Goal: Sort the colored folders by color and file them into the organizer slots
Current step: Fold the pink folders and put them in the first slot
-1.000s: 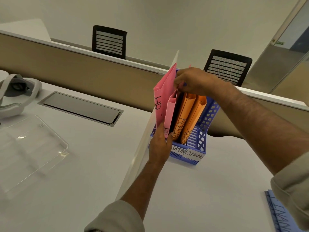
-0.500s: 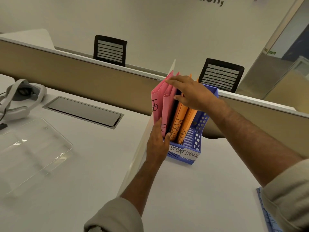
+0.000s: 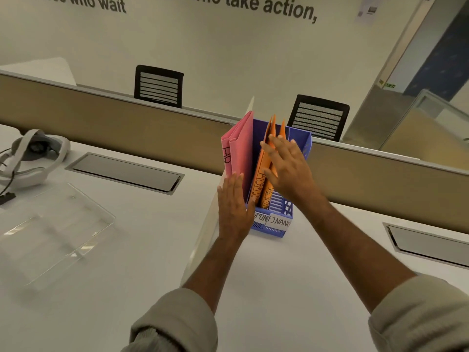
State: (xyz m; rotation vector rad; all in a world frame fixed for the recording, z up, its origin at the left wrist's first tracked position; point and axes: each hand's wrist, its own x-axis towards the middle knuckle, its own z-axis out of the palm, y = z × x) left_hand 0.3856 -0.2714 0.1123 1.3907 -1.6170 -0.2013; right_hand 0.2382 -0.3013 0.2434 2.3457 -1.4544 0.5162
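Already both hands lie flat, gripping nothing — left hand steadying the blue organizer, right hand pressing the orange folders beneath its palm. Pink folders above the left fingers lean outward — they might tip.

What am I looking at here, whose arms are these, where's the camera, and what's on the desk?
There is no machine: a person wears a camera on the head, looking down at their own arms. The left hand lies flat against the near left corner of a blue file organizer. The right hand lies flat against the orange folders, steadying them. Neither hand grips anything. Pink folders marked HR stand in the left slot. Also on the white desk: a clear plastic tray and a white headset.
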